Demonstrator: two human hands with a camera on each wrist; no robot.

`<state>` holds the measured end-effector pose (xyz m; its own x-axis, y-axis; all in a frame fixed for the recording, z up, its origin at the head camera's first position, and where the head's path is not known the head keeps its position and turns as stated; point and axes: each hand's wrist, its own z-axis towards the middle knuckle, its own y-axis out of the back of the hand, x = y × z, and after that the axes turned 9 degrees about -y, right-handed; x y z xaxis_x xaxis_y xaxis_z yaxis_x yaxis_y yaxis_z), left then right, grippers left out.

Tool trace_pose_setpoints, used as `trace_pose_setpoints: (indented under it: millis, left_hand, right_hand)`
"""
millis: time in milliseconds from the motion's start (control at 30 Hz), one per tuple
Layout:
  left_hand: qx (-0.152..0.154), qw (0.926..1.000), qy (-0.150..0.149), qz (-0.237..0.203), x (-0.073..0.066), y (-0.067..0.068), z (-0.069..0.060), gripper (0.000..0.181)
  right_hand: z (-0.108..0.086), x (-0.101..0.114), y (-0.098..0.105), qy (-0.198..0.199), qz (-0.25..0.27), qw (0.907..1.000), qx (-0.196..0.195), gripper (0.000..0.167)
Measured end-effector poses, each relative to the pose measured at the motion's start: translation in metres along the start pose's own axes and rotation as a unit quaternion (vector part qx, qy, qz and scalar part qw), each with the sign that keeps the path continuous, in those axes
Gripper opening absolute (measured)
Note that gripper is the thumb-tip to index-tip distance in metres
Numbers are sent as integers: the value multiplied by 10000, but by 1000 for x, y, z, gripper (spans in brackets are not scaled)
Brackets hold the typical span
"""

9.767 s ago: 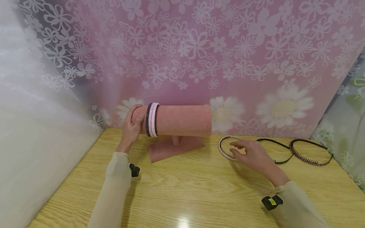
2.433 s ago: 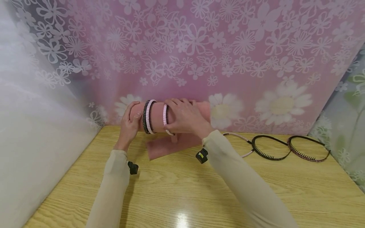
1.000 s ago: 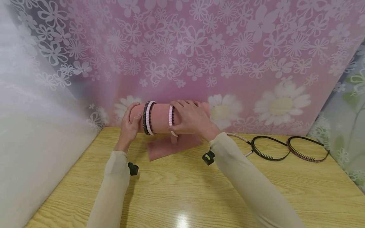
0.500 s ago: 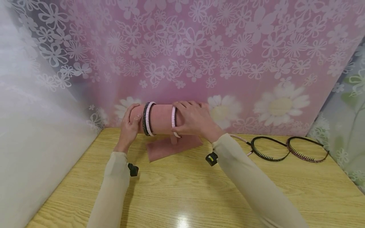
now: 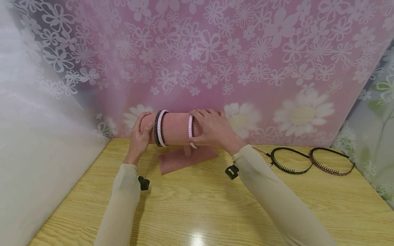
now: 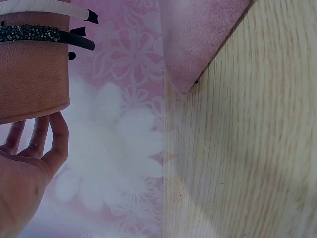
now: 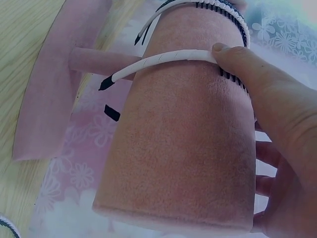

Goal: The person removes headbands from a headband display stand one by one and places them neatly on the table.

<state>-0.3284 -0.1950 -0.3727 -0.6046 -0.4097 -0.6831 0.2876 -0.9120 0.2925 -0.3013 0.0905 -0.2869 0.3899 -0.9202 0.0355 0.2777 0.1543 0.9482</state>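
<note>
My left hand (image 5: 139, 135) grips the left end of a pink velvety headband stand (image 5: 176, 128), a padded cylinder on a post and flat base. In the left wrist view its fingers touch the cylinder's end. My right hand (image 5: 215, 130) holds a pale pink toothed headband (image 5: 190, 127), which sits around the cylinder right of the middle. The right wrist view shows the thumb on that headband's band (image 7: 185, 55) and the other fingers behind the cylinder. Further left, a dark glittery headband (image 5: 156, 129) and another pale pink headband (image 5: 159, 128) sit side by side.
On the wood-grain table (image 5: 184, 201), to the right, lie a partly hidden pale pink headband (image 5: 260, 149), a black toothed headband (image 5: 290, 171) and a dark sparkly headband (image 5: 330, 169). A pink flowered curtain (image 5: 209, 51) hangs close behind the stand.
The right hand, earlier over the table headbands, came to the stand. The second pale pink headband, once against the other, has slid right along the cylinder with it. The left hand keeps its grip.
</note>
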Motion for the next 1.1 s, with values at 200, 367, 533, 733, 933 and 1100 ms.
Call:
trace_pose_setpoints:
  millis: [200, 367, 533, 733, 933, 1100]
  left_hand:
    - [-34, 9999, -78, 90, 20, -1, 1, 47]
    - [-17, 9999, -92, 77, 22, -1, 2, 48]
    - [-27, 9999, -126, 30, 21, -1, 2, 47]
    - [-30, 9999, -94, 27, 20, -1, 2, 47]
    - [-73, 9998, -193, 35, 20, -1, 3, 48]
    - [-78, 9997, -193, 116, 21, -2, 3, 48]
  right_hand:
    - [-2, -3, 1, -38, 7, 10000, 60, 90]
    - [-4, -5, 1, -62, -3, 10000, 34, 90]
    - [-7, -9, 3, -40, 29, 10000, -60, 91]
    - [-11, -14, 5, -35, 32, 10000, -76, 90]
    - [-14, -19, 6, -61, 79, 9999, -8, 91]
    - [-16, -22, 7, -89, 210, 9997, 57, 93]
